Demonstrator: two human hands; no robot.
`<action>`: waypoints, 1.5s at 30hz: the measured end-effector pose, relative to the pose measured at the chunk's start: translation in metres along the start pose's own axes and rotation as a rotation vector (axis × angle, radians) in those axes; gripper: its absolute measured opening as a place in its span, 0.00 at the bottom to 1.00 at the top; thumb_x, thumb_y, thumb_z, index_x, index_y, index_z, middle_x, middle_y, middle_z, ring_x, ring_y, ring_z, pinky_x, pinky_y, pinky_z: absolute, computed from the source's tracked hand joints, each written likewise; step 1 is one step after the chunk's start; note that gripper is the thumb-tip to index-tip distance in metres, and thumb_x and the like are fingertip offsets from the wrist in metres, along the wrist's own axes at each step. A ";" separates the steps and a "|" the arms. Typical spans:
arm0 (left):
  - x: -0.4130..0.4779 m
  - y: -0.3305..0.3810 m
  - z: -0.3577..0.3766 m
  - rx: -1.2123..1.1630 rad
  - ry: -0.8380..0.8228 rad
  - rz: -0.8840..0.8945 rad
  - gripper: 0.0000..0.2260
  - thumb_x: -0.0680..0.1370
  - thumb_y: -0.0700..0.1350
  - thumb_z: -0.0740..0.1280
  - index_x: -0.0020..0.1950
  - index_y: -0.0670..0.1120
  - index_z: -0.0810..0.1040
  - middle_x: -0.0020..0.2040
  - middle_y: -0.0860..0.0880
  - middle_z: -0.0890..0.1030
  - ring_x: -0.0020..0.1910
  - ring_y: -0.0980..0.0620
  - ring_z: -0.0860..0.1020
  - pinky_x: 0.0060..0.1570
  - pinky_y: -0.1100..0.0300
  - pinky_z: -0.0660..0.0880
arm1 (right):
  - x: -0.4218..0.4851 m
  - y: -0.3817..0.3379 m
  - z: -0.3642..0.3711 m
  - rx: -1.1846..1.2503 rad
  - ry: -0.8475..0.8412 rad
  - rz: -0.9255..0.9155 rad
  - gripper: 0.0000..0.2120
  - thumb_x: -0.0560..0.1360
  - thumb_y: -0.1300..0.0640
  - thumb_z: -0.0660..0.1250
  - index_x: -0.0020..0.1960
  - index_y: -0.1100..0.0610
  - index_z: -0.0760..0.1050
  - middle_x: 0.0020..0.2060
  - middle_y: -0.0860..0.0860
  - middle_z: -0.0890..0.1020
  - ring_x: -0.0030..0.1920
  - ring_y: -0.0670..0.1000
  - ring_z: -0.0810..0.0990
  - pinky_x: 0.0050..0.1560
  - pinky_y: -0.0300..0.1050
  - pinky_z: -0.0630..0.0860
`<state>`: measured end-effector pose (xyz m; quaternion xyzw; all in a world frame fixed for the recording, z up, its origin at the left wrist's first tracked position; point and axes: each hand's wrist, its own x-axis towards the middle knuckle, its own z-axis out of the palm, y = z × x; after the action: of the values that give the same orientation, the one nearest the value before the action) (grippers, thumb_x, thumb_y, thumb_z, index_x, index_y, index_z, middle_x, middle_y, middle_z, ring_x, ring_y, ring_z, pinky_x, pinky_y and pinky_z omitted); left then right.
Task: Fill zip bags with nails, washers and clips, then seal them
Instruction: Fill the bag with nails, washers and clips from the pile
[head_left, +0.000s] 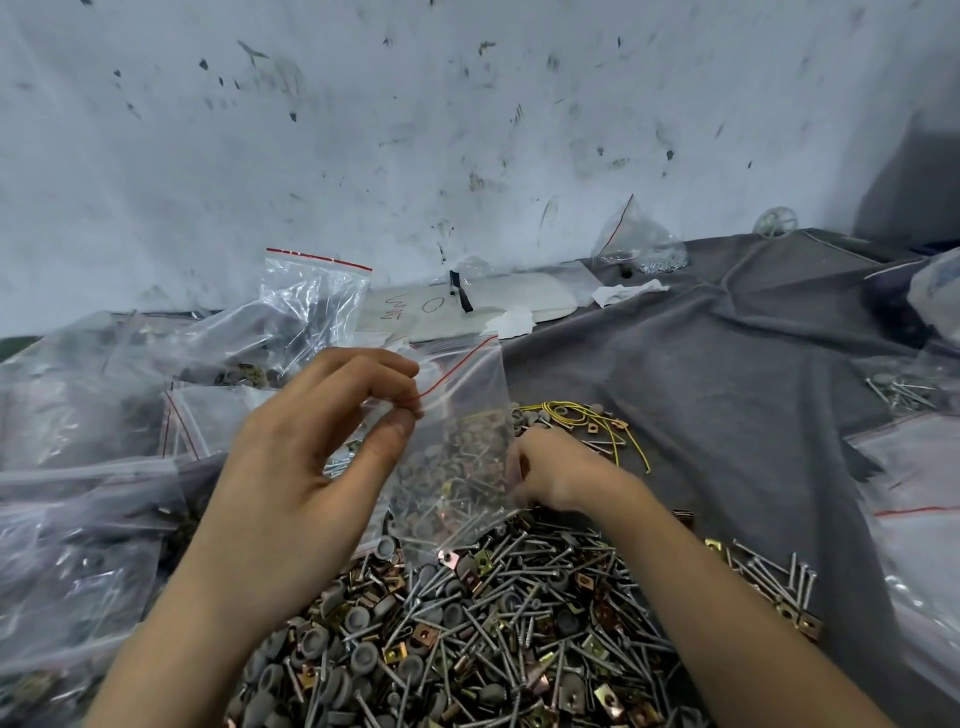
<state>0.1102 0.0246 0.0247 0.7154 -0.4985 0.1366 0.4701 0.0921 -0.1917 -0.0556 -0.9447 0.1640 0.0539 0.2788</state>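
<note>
A person's left hand (306, 457) is raised over a worktop draped in a grey cloth (727, 389). Its thumb and fingers (389, 436) are pinching the top corner of a small clear plastic zip bag (462, 415) with a thin red line along its mouth. The bag hangs tilted from that pinch. Nails, washers and clips show through the plastic, but it is unclear whether they are inside it or behind it.

The bag's bottom edge meets a large loose pile of silver nails, round grey washers and square brass-coloured clips (493, 623) spread across the near worktop. The right hand (556, 473) sits low at the bag's right edge, just above the pile. Its fingers are blurred and hidden behind the plastic, so their grip cannot be told.

Filled clear bags (78, 467) are heaped to the left, with one upright red-lined bag (311, 296) behind them. A tangle of thin yellow wire (597, 421) lies just beyond the right hand. A scuffed white wall (467, 130) stands at the back.
</note>
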 end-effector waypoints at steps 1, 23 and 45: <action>0.000 0.000 0.000 0.001 -0.002 -0.003 0.06 0.76 0.51 0.61 0.47 0.52 0.76 0.54 0.58 0.79 0.58 0.54 0.78 0.56 0.50 0.77 | 0.000 0.001 0.000 -0.012 -0.012 -0.017 0.05 0.72 0.60 0.72 0.47 0.59 0.81 0.50 0.55 0.82 0.51 0.53 0.78 0.50 0.42 0.73; -0.001 0.001 0.001 0.008 -0.015 -0.012 0.06 0.75 0.52 0.61 0.47 0.53 0.76 0.54 0.59 0.78 0.59 0.55 0.77 0.55 0.51 0.77 | -0.001 -0.003 -0.004 -0.162 -0.043 -0.024 0.10 0.73 0.60 0.70 0.52 0.64 0.80 0.51 0.58 0.82 0.52 0.57 0.80 0.55 0.49 0.77; -0.001 0.004 0.004 -0.030 -0.063 0.058 0.05 0.77 0.50 0.61 0.47 0.54 0.77 0.55 0.55 0.78 0.59 0.50 0.77 0.56 0.44 0.76 | -0.087 -0.072 -0.068 0.506 0.405 -0.476 0.08 0.72 0.52 0.72 0.41 0.56 0.85 0.56 0.40 0.79 0.52 0.34 0.76 0.49 0.32 0.69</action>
<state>0.1056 0.0219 0.0246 0.6975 -0.5356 0.1203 0.4607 0.0351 -0.1472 0.0553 -0.8494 0.0003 -0.2418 0.4691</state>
